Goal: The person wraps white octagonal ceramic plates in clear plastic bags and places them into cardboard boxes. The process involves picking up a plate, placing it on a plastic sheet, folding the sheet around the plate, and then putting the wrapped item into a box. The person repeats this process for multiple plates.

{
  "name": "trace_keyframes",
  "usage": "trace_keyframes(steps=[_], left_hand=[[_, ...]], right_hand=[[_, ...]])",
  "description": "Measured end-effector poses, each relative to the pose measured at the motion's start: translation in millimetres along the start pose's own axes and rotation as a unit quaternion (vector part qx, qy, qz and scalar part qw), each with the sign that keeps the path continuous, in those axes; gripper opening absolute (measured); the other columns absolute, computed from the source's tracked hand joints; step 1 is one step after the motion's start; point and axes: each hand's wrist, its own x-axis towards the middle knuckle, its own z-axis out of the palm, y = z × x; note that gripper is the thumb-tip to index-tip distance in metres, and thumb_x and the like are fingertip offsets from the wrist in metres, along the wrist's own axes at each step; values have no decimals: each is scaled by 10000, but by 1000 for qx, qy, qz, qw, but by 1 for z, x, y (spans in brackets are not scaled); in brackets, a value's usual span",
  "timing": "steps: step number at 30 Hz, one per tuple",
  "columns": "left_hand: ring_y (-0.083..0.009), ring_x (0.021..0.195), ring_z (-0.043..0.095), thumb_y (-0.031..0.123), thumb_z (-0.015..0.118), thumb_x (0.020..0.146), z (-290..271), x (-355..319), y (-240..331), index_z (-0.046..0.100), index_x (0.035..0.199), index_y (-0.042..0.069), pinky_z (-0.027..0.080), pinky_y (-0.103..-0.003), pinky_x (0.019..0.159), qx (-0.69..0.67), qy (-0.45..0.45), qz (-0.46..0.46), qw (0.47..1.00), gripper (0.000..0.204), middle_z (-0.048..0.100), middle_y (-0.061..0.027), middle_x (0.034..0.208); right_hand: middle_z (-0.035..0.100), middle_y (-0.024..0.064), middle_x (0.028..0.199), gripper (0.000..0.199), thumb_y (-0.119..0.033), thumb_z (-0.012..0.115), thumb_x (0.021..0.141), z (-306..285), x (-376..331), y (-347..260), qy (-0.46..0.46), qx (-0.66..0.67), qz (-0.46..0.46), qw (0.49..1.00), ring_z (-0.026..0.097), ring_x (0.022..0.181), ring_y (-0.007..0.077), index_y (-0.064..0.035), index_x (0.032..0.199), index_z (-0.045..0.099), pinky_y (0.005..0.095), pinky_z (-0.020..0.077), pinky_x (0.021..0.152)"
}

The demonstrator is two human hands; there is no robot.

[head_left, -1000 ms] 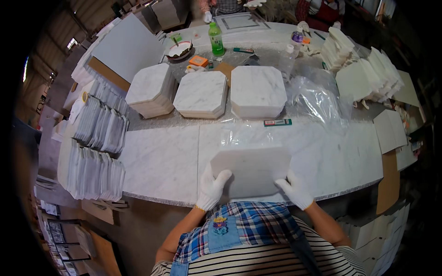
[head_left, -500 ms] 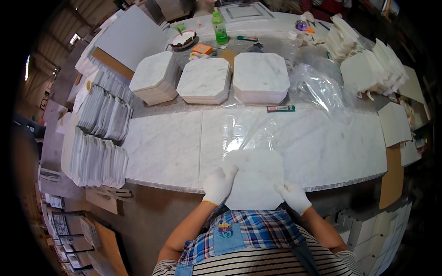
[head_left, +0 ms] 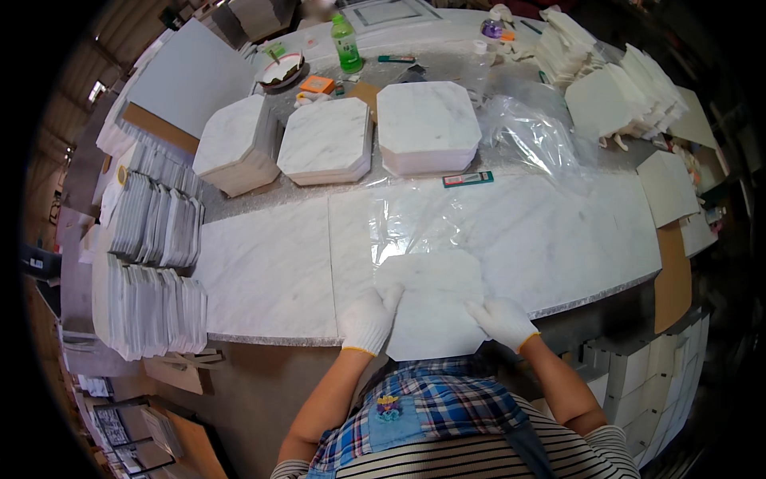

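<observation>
In the head view, the tile (head_left: pixel 437 310) is at five o'clock. The left hand (head_left: pixel 370 319) grips its nine o'clock side, the right hand (head_left: pixel 504 321) its three o'clock side. Past it, piles (head_left: pixel 325 142) stand from ten to twelve.

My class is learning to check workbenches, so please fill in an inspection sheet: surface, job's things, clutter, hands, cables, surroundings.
Surface: pale, grey-veined slabs along the near side.
Job's things: white tile with cut corners, held; three stacks of similar tiles beyond.
Clutter: green bottle, clear plastic film, flat green packet.
Hands: gloved left hand and right hand grip the tile's sides.
Cables: nothing seen.
Surroundings: rows of upright tiles left; brown board right.
</observation>
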Motion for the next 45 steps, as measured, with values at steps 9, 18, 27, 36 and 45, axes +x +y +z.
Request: trace_keyframes(steps=[9,18,27,36,45], left_hand=[[-375,816,723,757,361,943,-13,14,-8,765,917,21,551,-473,705,88,-40,36,995,840,736,-207,852],[-364,833,729,728,404,942,-37,15,4,783,885,44,559,-459,705,159,-101,60,980,784,745,-185,876],[-388,878,724,615,586,897,-69,60,14,719,1026,31,558,-475,763,37,72,134,988,612,746,-207,927],[-391,1103,656,514,682,850,-61,166,55,614,1188,1,521,-464,929,-37,118,59,991,619,658,-209,1208],[-380,1087,655,464,687,850,-45,186,60,681,1170,95,514,-466,913,-116,181,68,974,488,679,-181,1146]], right_hand=[[700,260,798,708,-555,352,1002,-5,18,-11,-19,-120,29,992,691,811,430,18,876,749,506,519,786],[712,234,888,471,-451,517,954,2,1,-10,188,-182,22,965,688,831,427,-41,896,742,524,523,752],[719,210,903,385,-429,566,928,-3,-11,-16,253,-89,65,961,690,867,415,-64,978,681,523,528,770],[722,179,1007,407,-393,596,912,8,27,-19,288,-84,19,954,688,901,394,-119,1204,670,502,534,818],[698,185,1127,382,-316,622,912,8,42,-42,337,-34,-24,941,664,1012,382,-127,1240,668,483,521,890]])
